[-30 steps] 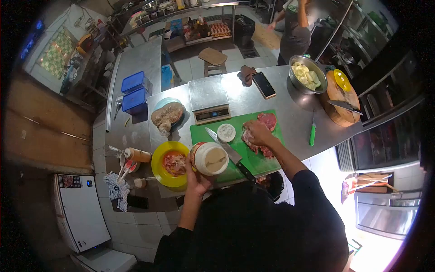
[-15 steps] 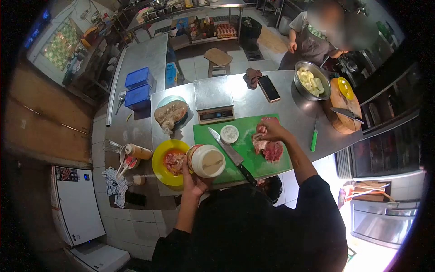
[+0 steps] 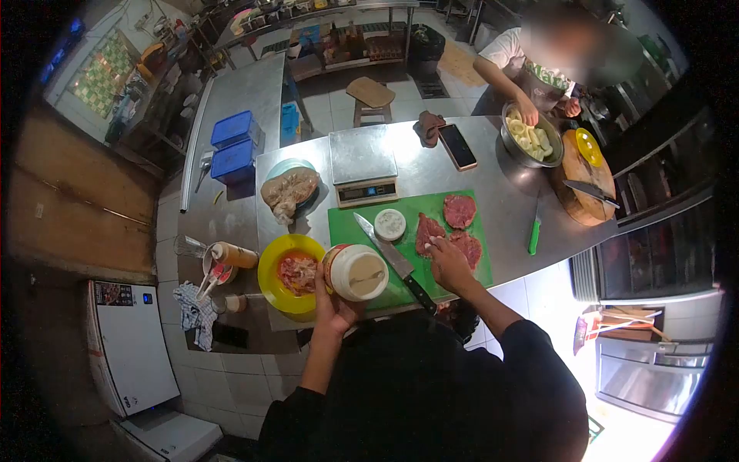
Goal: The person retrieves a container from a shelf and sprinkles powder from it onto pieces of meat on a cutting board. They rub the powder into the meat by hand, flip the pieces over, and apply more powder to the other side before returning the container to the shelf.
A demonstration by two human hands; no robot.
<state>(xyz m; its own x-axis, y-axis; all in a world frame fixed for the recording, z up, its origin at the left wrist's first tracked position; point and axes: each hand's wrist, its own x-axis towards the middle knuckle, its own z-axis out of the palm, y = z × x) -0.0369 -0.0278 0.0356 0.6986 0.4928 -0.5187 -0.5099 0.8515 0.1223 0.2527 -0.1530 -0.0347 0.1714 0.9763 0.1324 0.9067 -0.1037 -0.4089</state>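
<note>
My left hand (image 3: pixel 332 306) is wrapped round a white open jar (image 3: pixel 358 272) with pale contents and a spoon-like handle inside. Beside the jar, a yellow bowl (image 3: pixel 269 286) holds pieces of raw meat (image 3: pixel 299 275). On the green board (image 3: pixel 350 223), my right hand (image 3: pixel 449 264) touches the lower part of a red meat slice (image 3: pixel 428 230), its fingers bent together. Two more slices lie there, one at the upper right (image 3: pixel 459 210) and one (image 3: pixel 468 248) partly behind my hand. A knife (image 3: pixel 394 258) and a round white lid (image 3: pixel 389 224) rest left of the meat.
Behind the board stands a scale (image 3: pixel 366 173). A phone (image 3: pixel 457 146) and a cloth (image 3: pixel 428 128) lie farther back. At the right, a person (image 3: pixel 531 73) reaches into a metal bowl (image 3: pixel 531 135). Blue boxes (image 3: pixel 233 162) and a bagged item (image 3: pixel 289 192) are at the left.
My right hand has moved down and left. The bunched meat now lies as separate flat slices. The other person's hand has gone into the metal bowl.
</note>
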